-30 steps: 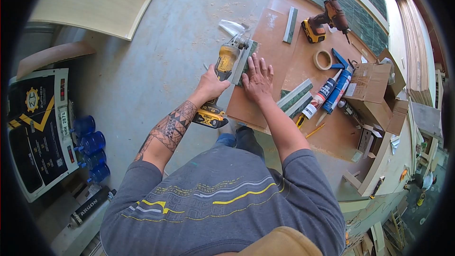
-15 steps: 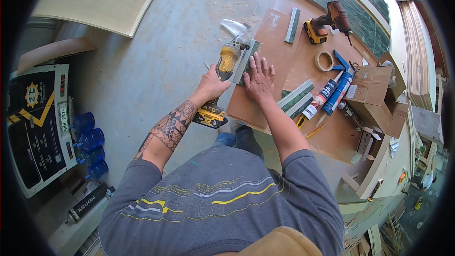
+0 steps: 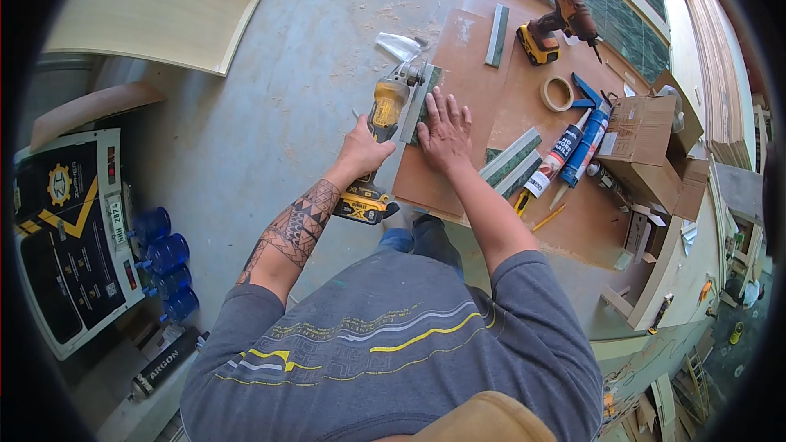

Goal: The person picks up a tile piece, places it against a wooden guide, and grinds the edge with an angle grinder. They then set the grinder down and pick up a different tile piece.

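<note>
My left hand [image 3: 364, 150] is closed around a yellow-and-black cordless angle grinder [image 3: 387, 104]. The grinder's head and disc sit against the left side of a green marble-look strip [image 3: 427, 96] along the worktable's edge. With fingers stretched out, my right hand [image 3: 446, 129] lies flat, its fingertips beside or partly over that strip; the exact contact is hidden. Under the palm is a brown board [image 3: 468, 57]. Right of my right hand lie more green-and-white strips [image 3: 509, 160]. Another narrow green strip [image 3: 496, 36] rests farther up the board.
On the table are a cordless driver [image 3: 565, 24], a tape roll [image 3: 557, 93], an adhesive tube [image 3: 557, 162], a blue caulking gun [image 3: 588, 143], a pencil [image 3: 548, 218] and a cardboard box [image 3: 639, 131]. Blue water bottles [image 3: 168, 254] stand by a vehicle [image 3: 65, 229] at left.
The whole view has shifted and turned slightly. Both hands, the grinder and the strip keep about the same positions relative to each other.
</note>
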Demonstrator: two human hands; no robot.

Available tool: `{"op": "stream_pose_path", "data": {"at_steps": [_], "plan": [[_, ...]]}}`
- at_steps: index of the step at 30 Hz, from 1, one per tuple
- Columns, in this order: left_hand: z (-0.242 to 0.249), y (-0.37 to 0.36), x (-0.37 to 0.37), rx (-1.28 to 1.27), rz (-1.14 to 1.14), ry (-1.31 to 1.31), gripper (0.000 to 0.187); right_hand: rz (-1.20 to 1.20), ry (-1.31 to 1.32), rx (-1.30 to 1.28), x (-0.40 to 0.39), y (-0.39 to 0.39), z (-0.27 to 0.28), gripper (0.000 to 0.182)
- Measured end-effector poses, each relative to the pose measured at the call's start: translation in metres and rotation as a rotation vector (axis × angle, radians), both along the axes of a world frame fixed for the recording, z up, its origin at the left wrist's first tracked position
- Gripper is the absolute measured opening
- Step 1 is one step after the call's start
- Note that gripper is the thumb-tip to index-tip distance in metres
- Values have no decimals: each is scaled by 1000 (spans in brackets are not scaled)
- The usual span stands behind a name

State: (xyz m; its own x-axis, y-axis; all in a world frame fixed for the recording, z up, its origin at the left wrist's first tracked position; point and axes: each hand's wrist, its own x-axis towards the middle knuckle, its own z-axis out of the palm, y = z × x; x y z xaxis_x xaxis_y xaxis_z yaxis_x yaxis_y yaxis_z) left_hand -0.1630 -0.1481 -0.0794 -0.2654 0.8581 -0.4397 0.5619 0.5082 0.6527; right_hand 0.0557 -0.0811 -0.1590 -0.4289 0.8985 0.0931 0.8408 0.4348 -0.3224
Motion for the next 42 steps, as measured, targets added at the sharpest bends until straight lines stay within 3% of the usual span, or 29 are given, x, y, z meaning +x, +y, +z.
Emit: {"op": "stream_pose_path", "data": {"at_steps": [2, 4, 20, 23, 31, 42], "plan": [[3, -1, 0, 3, -1, 15, 67, 0, -6, 5, 0, 0, -1, 77], [21, 0, 3, -80, 20, -72, 76, 0, -6, 6, 0, 0, -3, 77], [18, -8, 1, -95, 25, -70, 76, 4, 3, -21, -1, -1, 5, 76], [6, -10, 2, -8, 4, 5, 64, 2, -5, -18, 0, -1, 5, 76], [9, -14, 2, -27, 2, -15, 81, 8, -8, -9, 0, -1, 4, 75], [19, -18, 3, -61, 16, -39, 83, 1, 8, -3, -1, -1, 2, 75]]}}
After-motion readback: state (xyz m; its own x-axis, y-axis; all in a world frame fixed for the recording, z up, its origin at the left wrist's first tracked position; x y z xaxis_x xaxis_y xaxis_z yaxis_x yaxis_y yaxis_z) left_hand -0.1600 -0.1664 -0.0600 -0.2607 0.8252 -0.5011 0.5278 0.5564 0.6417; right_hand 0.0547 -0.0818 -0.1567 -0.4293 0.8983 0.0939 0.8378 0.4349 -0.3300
